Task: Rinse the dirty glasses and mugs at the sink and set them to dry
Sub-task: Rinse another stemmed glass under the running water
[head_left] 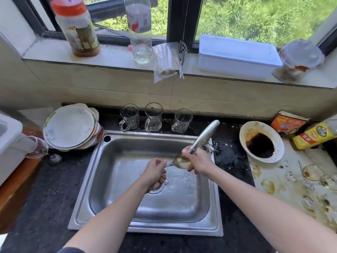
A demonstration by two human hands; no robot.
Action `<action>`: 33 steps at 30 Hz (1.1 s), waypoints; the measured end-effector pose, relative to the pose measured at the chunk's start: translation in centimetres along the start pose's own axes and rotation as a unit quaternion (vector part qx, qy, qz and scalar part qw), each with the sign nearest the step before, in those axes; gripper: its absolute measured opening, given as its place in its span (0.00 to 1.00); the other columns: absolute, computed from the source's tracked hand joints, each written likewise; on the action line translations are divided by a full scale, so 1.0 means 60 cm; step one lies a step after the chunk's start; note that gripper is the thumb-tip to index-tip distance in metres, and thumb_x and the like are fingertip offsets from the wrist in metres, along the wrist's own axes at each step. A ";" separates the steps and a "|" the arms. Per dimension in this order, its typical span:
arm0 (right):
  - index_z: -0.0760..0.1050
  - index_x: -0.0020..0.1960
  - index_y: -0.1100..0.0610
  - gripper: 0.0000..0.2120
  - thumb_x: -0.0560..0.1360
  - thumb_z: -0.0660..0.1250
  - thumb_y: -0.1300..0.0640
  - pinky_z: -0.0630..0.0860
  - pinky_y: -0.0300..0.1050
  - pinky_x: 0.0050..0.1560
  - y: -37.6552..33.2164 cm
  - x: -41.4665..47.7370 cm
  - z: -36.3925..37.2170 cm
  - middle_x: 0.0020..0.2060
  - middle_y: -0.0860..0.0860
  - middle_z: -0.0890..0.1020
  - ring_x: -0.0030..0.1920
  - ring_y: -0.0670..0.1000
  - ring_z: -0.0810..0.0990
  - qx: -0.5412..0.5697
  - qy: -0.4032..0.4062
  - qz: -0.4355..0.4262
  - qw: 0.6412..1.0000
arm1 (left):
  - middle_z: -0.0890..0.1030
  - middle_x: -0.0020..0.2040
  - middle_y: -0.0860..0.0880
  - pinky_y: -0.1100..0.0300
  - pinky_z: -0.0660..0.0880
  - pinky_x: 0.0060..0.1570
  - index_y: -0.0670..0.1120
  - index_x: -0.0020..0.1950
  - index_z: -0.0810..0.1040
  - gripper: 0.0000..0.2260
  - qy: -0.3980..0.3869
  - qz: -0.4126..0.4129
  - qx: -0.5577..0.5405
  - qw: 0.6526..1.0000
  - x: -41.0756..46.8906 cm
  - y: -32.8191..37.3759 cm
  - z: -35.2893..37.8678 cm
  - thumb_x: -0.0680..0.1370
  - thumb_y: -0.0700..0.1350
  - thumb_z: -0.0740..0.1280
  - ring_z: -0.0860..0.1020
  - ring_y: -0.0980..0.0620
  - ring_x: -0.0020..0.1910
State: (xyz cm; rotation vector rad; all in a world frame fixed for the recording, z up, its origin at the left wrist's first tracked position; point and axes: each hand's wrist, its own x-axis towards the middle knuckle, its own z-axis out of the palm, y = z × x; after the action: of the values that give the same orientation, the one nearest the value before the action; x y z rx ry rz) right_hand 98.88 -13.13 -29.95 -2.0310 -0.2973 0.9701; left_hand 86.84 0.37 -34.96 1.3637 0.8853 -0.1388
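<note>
Glass in hand: brown-stained wine glass (180,160), held on its side over the sink (127,161), bowl just under the faucet (204,137) spout.
Left hand: your left hand (155,170) pinches the stem; the foot is hidden behind it.
Right hand: your right hand (198,161) wraps the bowl, fingers curled round it.
Water: no stream can be made out; the basin floor below is wet and splashed.
Likely done: three glass mugs (153,116) stand upright behind the sink and look clear; a second stemmed glass (34,147) sits at far left, and you cannot tell whether it is rinsed.
Left to do: stained glasses (312,172) on the right counter, among brown smears; count unclear.
Progress: roughly midway, by estimate.
Not task items: plate stack (71,126); sauce bowl (260,141).
</note>
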 end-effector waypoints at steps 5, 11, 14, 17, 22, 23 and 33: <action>0.74 0.52 0.54 0.08 0.80 0.63 0.49 0.67 0.41 0.25 0.006 0.007 -0.017 0.50 0.60 0.82 0.26 0.49 0.73 0.019 -0.036 0.081 0.996 | 0.73 0.40 0.43 0.63 0.65 0.23 0.42 0.51 0.69 0.05 0.016 0.028 0.008 0.999 -0.002 0.002 0.015 0.81 0.44 0.61 0.71 0.52 0.28; 0.77 0.55 0.58 0.14 0.74 0.73 0.53 0.75 0.42 0.32 0.008 0.007 -0.040 0.52 0.57 0.82 0.37 0.54 0.82 0.052 -0.152 0.095 0.982 | 0.72 0.39 0.43 0.65 0.62 0.21 0.41 0.53 0.69 0.05 0.015 -0.026 -0.043 0.999 0.008 0.001 0.022 0.82 0.42 0.58 0.68 0.51 0.27; 0.79 0.51 0.58 0.13 0.70 0.76 0.53 0.71 0.39 0.27 0.009 0.005 -0.048 0.47 0.57 0.84 0.34 0.53 0.81 -0.005 -0.173 0.076 0.982 | 0.74 0.42 0.42 0.64 0.65 0.22 0.40 0.56 0.69 0.07 0.002 -0.026 -0.043 0.999 0.010 0.002 0.026 0.82 0.42 0.58 0.70 0.51 0.28; 0.78 0.54 0.55 0.18 0.67 0.78 0.58 0.74 0.39 0.34 0.013 0.005 -0.044 0.47 0.48 0.82 0.40 0.48 0.80 -0.122 -0.140 -0.033 0.982 | 0.72 0.40 0.41 0.64 0.61 0.22 0.40 0.57 0.68 0.08 0.003 -0.072 -0.046 0.996 0.015 0.005 0.032 0.83 0.44 0.56 0.67 0.51 0.27; 0.77 0.55 0.60 0.26 0.65 0.80 0.48 0.80 0.46 0.36 -0.006 0.008 -0.059 0.43 0.56 0.82 0.36 0.54 0.83 -0.174 -0.266 0.120 0.941 | 0.73 0.41 0.44 0.65 0.63 0.24 0.38 0.60 0.69 0.11 -0.004 -0.007 0.018 1.000 0.011 0.015 0.050 0.83 0.45 0.57 0.68 0.52 0.30; 0.77 0.55 0.61 0.26 0.65 0.80 0.46 0.80 0.46 0.37 -0.006 0.006 -0.062 0.41 0.56 0.82 0.36 0.55 0.83 -0.162 -0.261 0.125 0.943 | 0.73 0.41 0.44 0.65 0.63 0.24 0.39 0.60 0.69 0.12 -0.006 -0.004 0.015 1.000 0.011 0.019 0.051 0.83 0.46 0.57 0.68 0.52 0.30; 0.81 0.47 0.53 0.11 0.71 0.74 0.47 0.77 0.44 0.34 -0.007 0.012 -0.060 0.43 0.52 0.81 0.38 0.52 0.81 -0.115 -0.205 0.076 0.969 | 0.71 0.38 0.50 0.60 0.62 0.28 0.45 0.48 0.69 0.10 0.027 0.092 0.087 0.992 0.034 0.052 0.055 0.82 0.51 0.57 0.67 0.54 0.32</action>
State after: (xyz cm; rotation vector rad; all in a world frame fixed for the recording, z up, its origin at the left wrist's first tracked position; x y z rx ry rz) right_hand 102.03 -14.62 -28.79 -2.0676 -0.5006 1.5154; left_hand 91.50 -0.94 -33.94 1.6108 0.8011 -0.0364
